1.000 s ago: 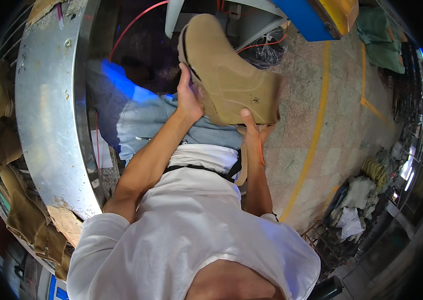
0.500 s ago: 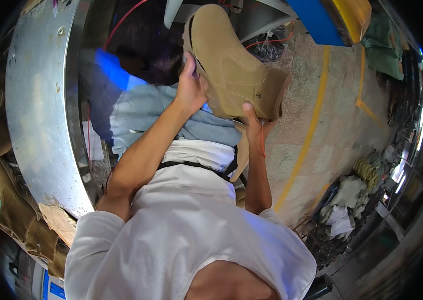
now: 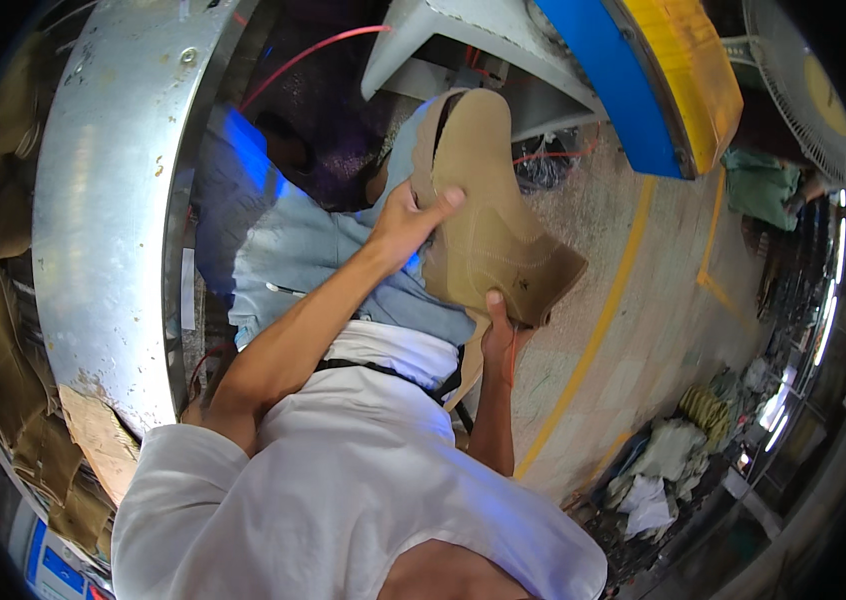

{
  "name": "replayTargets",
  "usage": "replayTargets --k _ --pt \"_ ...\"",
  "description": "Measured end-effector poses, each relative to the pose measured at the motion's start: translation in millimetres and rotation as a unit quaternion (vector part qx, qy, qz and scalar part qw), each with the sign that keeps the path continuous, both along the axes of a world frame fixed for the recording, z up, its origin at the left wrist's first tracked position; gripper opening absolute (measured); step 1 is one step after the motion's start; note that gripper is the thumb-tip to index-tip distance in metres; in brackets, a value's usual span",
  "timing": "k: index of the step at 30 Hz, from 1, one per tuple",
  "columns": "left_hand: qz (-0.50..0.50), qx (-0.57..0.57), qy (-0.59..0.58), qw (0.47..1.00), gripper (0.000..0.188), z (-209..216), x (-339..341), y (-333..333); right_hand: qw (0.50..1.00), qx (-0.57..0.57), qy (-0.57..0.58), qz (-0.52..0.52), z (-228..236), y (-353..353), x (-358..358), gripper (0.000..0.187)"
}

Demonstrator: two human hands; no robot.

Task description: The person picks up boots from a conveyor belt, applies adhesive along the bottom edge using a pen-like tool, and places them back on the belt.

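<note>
Boot [image 3: 483, 160] is showing tan with pale stitching [image 3: 515, 236]; jeans [image 3: 288, 255] are reading faded blue, shirt [image 3: 333, 490] plain white, surface [image 3: 108, 220] silver-grey; yellow stripes [image 3: 604, 320] are crossing the grey-beige floor [image 3: 668, 285].

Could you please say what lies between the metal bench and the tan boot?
Chiefly the person's blue jeans, with the left hand gripping the tan boot on the side toward the metal bench, in the head view.

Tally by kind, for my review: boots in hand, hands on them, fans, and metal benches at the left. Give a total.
Boot: 1
Hands: 2 (left hand, right hand)
Fan: 1
Metal bench: 1
Total: 5
</note>
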State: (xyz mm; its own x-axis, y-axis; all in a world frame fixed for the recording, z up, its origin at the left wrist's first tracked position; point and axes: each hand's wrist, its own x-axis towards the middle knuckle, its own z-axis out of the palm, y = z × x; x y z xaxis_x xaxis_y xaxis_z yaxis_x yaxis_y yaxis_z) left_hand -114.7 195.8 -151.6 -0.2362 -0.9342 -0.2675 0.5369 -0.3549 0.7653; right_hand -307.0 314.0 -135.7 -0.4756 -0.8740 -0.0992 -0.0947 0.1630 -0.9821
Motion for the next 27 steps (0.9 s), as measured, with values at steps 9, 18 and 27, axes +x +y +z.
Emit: replayTargets --k 9,18,27 --pt "0.0 -0.197 -0.21 0.958 0.055 25 27 -12 0.998 0.054 -0.023 0.021 -1 8 -7 0.1" --pt "0.018 -0.273 -0.314 0.909 0.045 29 37 -11 0.997 0.082 0.005 -0.007 0 10 -3 0.102" --pt "0.098 -0.089 -0.131 0.982 0.062 66 23 -5 0.994 0.088 0.038 0.056 -13 32 -24 0.102"
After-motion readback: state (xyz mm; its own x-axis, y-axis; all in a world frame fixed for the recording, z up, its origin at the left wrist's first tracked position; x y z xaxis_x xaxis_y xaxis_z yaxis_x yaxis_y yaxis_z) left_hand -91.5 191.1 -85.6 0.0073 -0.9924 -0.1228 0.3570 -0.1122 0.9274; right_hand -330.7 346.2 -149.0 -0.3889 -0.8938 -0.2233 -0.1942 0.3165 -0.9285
